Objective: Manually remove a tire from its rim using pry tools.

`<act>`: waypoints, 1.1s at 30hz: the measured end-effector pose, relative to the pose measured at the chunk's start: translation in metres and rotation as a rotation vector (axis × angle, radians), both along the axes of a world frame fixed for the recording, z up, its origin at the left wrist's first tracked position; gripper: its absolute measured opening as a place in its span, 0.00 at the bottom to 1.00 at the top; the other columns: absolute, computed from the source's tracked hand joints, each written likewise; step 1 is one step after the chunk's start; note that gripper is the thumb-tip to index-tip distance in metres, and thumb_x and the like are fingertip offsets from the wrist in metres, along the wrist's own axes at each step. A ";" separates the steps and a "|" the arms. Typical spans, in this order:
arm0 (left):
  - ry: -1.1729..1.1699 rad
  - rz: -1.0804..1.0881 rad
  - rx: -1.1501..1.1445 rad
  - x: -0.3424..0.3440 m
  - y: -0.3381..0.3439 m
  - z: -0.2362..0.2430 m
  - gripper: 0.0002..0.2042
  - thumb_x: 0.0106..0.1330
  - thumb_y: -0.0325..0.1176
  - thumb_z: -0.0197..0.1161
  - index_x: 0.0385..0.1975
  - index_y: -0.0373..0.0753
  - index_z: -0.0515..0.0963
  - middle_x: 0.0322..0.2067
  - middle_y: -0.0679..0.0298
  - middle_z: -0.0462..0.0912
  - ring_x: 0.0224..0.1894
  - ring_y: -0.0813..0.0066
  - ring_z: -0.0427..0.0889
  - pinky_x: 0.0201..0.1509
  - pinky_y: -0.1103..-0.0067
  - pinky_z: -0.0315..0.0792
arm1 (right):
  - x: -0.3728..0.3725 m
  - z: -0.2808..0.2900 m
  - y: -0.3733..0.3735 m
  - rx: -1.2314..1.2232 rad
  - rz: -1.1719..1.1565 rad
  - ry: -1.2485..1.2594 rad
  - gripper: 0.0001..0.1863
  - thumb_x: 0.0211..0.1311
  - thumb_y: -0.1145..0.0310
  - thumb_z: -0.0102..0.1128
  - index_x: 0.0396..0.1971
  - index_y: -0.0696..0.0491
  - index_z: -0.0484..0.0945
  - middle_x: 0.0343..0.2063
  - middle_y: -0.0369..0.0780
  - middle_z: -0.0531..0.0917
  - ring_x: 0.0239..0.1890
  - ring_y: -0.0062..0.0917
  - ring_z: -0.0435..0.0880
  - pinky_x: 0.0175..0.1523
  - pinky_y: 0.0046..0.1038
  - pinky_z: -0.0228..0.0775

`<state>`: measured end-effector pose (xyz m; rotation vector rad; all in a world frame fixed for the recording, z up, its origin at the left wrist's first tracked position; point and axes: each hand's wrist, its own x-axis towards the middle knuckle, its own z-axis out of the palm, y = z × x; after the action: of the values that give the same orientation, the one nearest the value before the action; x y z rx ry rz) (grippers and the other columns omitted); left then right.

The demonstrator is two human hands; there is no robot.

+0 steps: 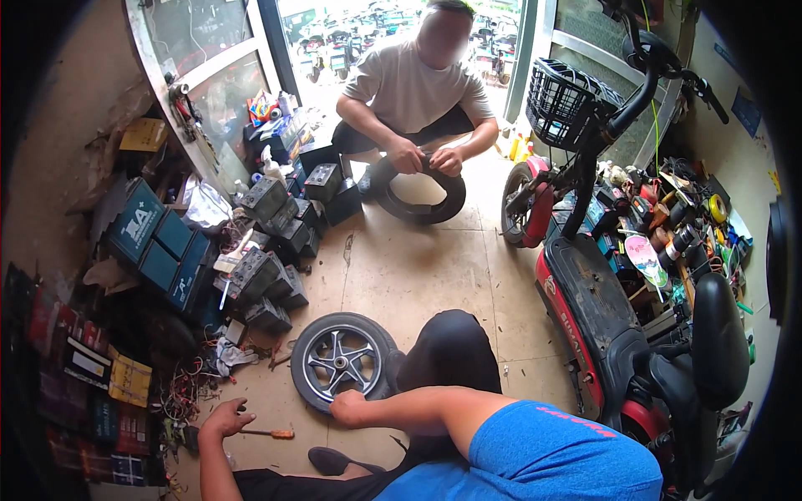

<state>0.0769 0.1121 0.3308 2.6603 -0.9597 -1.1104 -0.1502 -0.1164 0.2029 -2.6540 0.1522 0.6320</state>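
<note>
A wheel with a black tyre and silver star-shaped spokes (341,357) lies on the floor in front of me, against my bent knee. My right hand (348,408) is closed at the tyre's near edge; its fingertips are hidden. Off to the left, my left hand (224,417) is held with its fingers apart and nothing visible in them. Just beside it, a screwdriver with an orange handle (282,434) rests on the floor. Opposite me, a squatting person (422,83) holds a loose black tyre (422,204) upright with both hands.
Grey and black batteries (255,275) are piled on the left, near tangled wires (180,388) and stacked boxes (129,380). A red electric scooter (585,301) with a black basket (568,100) stands on the right. Tools and parts (668,225) crowd the wall behind it.
</note>
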 end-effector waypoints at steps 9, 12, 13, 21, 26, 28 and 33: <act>0.000 -0.022 0.034 0.000 0.010 -0.009 0.37 0.61 0.49 0.71 0.66 0.31 0.70 0.56 0.45 0.82 0.59 0.53 0.81 0.64 0.69 0.73 | -0.007 -0.017 0.017 0.099 -0.104 -0.015 0.14 0.55 0.69 0.58 0.38 0.56 0.88 0.40 0.48 0.88 0.45 0.46 0.88 0.46 0.45 0.82; 0.042 0.050 -0.009 0.008 0.020 -0.016 0.37 0.61 0.48 0.72 0.65 0.30 0.70 0.58 0.45 0.80 0.59 0.55 0.81 0.62 0.69 0.74 | -0.010 -0.017 0.010 0.048 0.022 -0.115 0.12 0.54 0.68 0.60 0.36 0.54 0.89 0.37 0.47 0.89 0.41 0.46 0.89 0.42 0.46 0.82; 0.071 0.089 -0.013 0.008 0.017 -0.015 0.36 0.62 0.46 0.72 0.65 0.30 0.70 0.58 0.45 0.80 0.58 0.55 0.81 0.62 0.69 0.74 | -0.010 -0.013 0.008 0.028 0.025 -0.120 0.12 0.54 0.68 0.61 0.35 0.54 0.89 0.36 0.47 0.89 0.40 0.45 0.89 0.40 0.45 0.82; 0.052 0.049 0.000 -0.001 0.009 0.003 0.34 0.64 0.44 0.70 0.65 0.30 0.70 0.58 0.45 0.80 0.58 0.54 0.81 0.62 0.69 0.74 | -0.012 -0.007 0.006 0.016 0.055 -0.120 0.12 0.55 0.69 0.61 0.36 0.56 0.88 0.36 0.49 0.88 0.40 0.44 0.89 0.40 0.43 0.82; 0.052 0.044 -0.031 0.000 0.008 -0.001 0.34 0.63 0.44 0.70 0.65 0.29 0.70 0.57 0.44 0.81 0.58 0.53 0.82 0.62 0.69 0.74 | -0.013 -0.008 0.006 0.008 0.022 -0.098 0.12 0.55 0.71 0.61 0.36 0.56 0.89 0.36 0.49 0.88 0.41 0.44 0.89 0.39 0.43 0.83; 0.052 0.033 -0.040 -0.002 0.006 0.000 0.35 0.62 0.44 0.71 0.65 0.28 0.70 0.56 0.43 0.81 0.56 0.55 0.83 0.59 0.70 0.76 | -0.010 -0.012 0.009 0.005 -0.012 -0.050 0.11 0.54 0.73 0.62 0.35 0.57 0.89 0.35 0.49 0.88 0.40 0.44 0.89 0.37 0.44 0.83; 0.080 0.069 0.000 0.002 0.032 -0.015 0.36 0.63 0.46 0.71 0.65 0.28 0.70 0.55 0.45 0.82 0.54 0.57 0.84 0.57 0.70 0.77 | -0.012 -0.029 0.024 0.101 -0.053 -0.182 0.11 0.53 0.73 0.58 0.33 0.60 0.87 0.34 0.51 0.88 0.38 0.47 0.89 0.38 0.46 0.82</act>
<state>0.0786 0.1445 0.3153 2.6059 -0.8470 -1.1912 -0.1620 -0.0923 0.1737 -2.5841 0.1340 0.3691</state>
